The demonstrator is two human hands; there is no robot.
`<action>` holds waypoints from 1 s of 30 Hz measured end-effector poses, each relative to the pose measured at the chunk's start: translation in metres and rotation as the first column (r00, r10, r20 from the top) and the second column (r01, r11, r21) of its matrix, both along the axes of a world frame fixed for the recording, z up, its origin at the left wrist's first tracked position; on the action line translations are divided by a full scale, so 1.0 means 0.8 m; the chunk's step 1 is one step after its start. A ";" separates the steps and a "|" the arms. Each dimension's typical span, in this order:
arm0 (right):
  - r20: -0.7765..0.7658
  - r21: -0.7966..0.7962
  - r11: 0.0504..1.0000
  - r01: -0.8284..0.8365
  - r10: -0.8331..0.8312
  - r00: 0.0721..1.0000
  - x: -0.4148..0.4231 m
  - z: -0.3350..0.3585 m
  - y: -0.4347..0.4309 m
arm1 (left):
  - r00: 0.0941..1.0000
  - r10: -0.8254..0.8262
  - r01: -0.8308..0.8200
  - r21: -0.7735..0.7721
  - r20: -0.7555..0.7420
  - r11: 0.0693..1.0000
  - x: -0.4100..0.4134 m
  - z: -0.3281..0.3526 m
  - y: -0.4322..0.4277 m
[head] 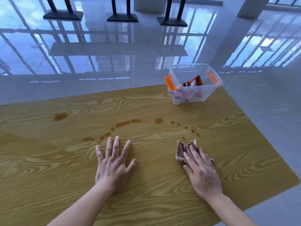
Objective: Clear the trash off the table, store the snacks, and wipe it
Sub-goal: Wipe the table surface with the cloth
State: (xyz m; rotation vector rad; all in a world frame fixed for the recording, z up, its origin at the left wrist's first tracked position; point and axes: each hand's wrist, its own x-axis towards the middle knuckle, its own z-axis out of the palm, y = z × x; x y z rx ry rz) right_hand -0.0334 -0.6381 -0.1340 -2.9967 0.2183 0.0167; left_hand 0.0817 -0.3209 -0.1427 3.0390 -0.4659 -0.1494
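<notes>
My right hand (201,168) presses flat on a crumpled brown cloth (182,151) on the wooden table (57,160). My left hand (114,162) rests flat on the table with fingers spread and holds nothing. Brown spill stains (125,123) run in an arc just beyond both hands, with a separate blot (60,116) further left. A clear plastic box (193,84) with orange latches stands at the table's far right corner and holds red snack packets (193,82).
The table's far edge and right edge border a glossy tiled floor (114,54). Black table bases (122,17) stand on the floor far behind.
</notes>
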 end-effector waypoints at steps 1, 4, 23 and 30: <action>-0.004 -0.001 1.000 -0.017 0.017 1.000 0.001 0.001 -0.009 | 1.000 0.003 -0.003 0.000 -0.003 1.000 0.000 0.001 0.000; -0.003 0.037 0.989 0.145 -0.145 0.989 0.027 0.004 -0.032 | 1.000 0.010 -0.010 0.010 0.000 1.000 0.000 0.000 0.000; -0.006 0.034 0.996 -0.081 0.081 0.997 0.039 -0.006 0.036 | 0.999 0.015 -0.014 -0.021 0.040 1.000 0.000 -0.003 0.001; -0.009 0.054 0.924 0.378 -0.379 0.926 0.072 -0.004 -0.054 | 0.999 0.013 -0.012 -0.024 0.046 1.000 0.001 -0.006 0.002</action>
